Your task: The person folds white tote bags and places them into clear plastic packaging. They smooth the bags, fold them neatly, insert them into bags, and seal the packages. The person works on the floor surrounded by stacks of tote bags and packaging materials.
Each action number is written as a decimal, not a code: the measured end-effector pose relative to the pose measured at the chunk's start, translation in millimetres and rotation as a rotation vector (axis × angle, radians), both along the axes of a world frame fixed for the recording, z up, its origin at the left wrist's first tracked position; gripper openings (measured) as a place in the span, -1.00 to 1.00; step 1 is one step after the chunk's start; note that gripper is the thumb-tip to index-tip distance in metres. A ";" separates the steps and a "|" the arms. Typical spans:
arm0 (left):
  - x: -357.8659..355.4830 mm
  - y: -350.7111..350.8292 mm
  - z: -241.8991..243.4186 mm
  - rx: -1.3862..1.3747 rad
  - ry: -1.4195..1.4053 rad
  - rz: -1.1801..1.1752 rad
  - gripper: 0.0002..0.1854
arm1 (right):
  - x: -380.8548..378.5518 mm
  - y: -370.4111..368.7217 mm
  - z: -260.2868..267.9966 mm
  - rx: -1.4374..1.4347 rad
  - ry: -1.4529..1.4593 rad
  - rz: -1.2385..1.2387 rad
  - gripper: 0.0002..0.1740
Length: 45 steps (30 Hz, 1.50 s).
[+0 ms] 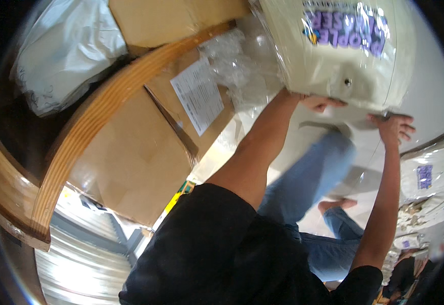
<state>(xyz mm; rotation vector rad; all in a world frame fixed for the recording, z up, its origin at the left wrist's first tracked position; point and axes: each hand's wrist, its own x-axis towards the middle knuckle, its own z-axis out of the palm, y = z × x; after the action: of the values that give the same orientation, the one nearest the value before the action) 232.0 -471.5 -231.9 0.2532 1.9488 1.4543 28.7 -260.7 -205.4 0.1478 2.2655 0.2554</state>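
A large cream pack (332, 72) in clear plastic fills the upper right, with purple lettering upside down to me and a small dark round spot. My left hand (319, 103) is at its lower edge, the wrist partly hidden by the pack and the fingers bent under the rim. Just past the lower right corner, my right hand (395, 127) has its fingers spread. A small dark object (387, 115) shows by its thumb; I cannot tell what it is. My blue jeans leg (309, 175) is blurred beneath my arms.
Cardboard boxes (130, 160) stand at the left, one bearing a printed paper sheet (199, 95). A curved-looking wooden edge (103, 95) crosses beside them. Bubble wrap (233, 57) lies near the pack. Further wrapped packs (424, 175) line the right side. A bare foot (338, 204) shows on the pale floor.
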 end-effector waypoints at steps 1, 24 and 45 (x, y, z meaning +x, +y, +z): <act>-1.1 -2.8 3.5 -0.004 -0.036 -0.023 -0.07 | -4.4 0.6 0.4 0.038 -0.028 0.014 0.83; 9.6 19.3 0.1 -0.118 0.330 0.253 -0.30 | -12.0 1.1 10.1 -0.100 0.010 -0.088 0.87; 412.6 149.0 361.9 -0.472 0.310 1.249 -0.81 | 278.6 205.9 82.4 -1.061 0.295 0.305 -0.67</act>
<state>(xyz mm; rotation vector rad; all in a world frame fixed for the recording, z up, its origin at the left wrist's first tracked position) 644.6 -322.5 130.0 -1.2168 2.7981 1.5689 307.4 -54.7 -123.0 -0.7534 2.4006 -0.8640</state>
